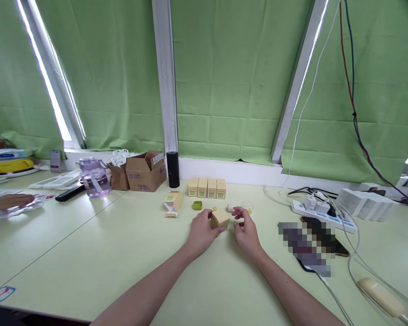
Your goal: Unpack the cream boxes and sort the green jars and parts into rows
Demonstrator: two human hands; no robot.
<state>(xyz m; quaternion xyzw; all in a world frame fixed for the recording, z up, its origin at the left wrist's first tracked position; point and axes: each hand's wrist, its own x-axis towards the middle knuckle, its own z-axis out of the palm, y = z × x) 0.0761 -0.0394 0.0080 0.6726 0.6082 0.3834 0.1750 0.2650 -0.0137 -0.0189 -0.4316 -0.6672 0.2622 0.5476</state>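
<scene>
A small tan cardboard box (pixel 220 220) stands on the table in front of me, its top looking closed. My left hand (pixel 201 232) grips it from the left, thumb on the near side. Just right of the box, my right hand (pixel 246 230) is apart from it with fingers curled and parted, holding nothing I can see. Behind the hands lie a small green square container (pixel 197 205), a tiny yellow piece (pixel 215 208), a pinkish-white piece (pixel 230 208) and a clear round item (pixel 248 206) with yellow in it. An opened small box (pixel 173 203) lies to the left.
Several matching small boxes (pixel 207 188) stand in a row at the back, near a black cylinder (pixel 172 169) and a brown carton (pixel 146 171). A purple water jug (pixel 94 177) is left. Phones (pixel 343 249), cables and a power strip (pixel 326 216) lie right. Another person's hand (pixel 10 202) is far left.
</scene>
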